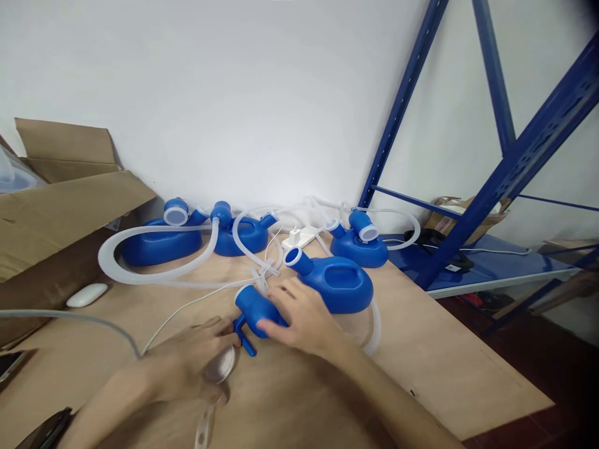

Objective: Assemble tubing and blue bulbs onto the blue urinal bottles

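My right hand [299, 315] grips the neck of a blue plastic bottle [339, 284] that lies on the wooden table [444, 355], fingers around its near blue spout [255, 308]. My left hand [191, 362] rests just left of the spout and holds a round translucent cap [219, 366] on a clear strap against the tabletop. A small blue stem [244, 337] sticks out between the two hands. A thin clear tube [187, 305] runs from the spout toward the left.
Three more blue bottles [161, 240] [243, 232] [360, 243] with white corrugated hoses [140, 274] lie at the back. A white power strip [302, 237] sits among them. An open cardboard box [60, 206], a white mouse [87, 294] and a phone [9, 363] are left; blue shelving [491, 174] stands right.
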Demonstrator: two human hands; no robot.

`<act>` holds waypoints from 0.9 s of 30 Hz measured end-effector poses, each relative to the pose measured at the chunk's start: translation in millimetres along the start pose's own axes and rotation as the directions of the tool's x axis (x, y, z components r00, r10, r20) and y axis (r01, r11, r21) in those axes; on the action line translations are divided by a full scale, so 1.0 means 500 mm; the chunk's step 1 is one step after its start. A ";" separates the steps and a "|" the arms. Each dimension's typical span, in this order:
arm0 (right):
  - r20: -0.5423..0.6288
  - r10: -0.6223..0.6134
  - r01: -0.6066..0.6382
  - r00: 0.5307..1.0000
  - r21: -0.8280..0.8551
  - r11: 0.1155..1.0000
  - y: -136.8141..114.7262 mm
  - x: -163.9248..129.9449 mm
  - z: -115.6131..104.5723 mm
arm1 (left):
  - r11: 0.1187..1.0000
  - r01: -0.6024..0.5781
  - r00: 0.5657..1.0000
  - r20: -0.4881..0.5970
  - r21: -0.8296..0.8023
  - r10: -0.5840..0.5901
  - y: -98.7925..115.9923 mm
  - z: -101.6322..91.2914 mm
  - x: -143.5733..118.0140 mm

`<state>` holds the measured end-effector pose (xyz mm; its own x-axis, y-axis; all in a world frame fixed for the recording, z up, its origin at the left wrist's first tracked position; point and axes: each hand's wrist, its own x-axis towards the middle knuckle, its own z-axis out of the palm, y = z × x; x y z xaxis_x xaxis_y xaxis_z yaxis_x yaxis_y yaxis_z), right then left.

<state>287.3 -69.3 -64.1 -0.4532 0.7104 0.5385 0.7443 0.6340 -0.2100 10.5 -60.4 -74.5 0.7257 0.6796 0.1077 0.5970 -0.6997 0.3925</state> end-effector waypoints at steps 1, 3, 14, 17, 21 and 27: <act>0.082 0.032 -0.033 0.996 0.015 0.999 -0.020 0.002 0.015 | 1.000 0.010 0.998 0.061 0.013 -0.010 -0.005 0.006 -0.004; 0.203 0.086 -0.097 0.975 0.041 0.994 -0.043 0.004 0.045 | 0.999 0.050 0.993 0.109 -0.004 -0.049 -0.017 0.014 -0.005; -0.059 0.139 -0.085 0.989 0.541 0.836 -0.006 -0.011 0.088 | 0.730 0.475 0.681 -0.320 -0.490 -0.658 -0.092 -0.012 0.036; -0.113 0.011 0.054 0.994 0.557 0.829 -0.009 -0.014 0.086 | 0.631 0.342 0.696 -0.264 -0.696 -0.668 -0.075 0.000 0.036; -0.144 -0.069 0.129 0.987 0.465 0.876 -0.012 -0.018 0.081 | 0.429 0.121 0.753 -0.198 -0.895 -0.627 -0.060 0.014 0.029; -0.204 -0.075 0.161 0.976 0.449 0.879 0.002 -0.019 0.079 | 0.203 0.048 0.815 -0.079 -0.978 -0.574 -0.082 0.019 0.018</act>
<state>272.7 -63.3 -101.7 -0.3976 0.5836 0.7080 0.3605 0.8090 -0.4644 -4.3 -27.7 -98.4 0.2216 0.9730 -0.0653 -0.1790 0.1064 0.9781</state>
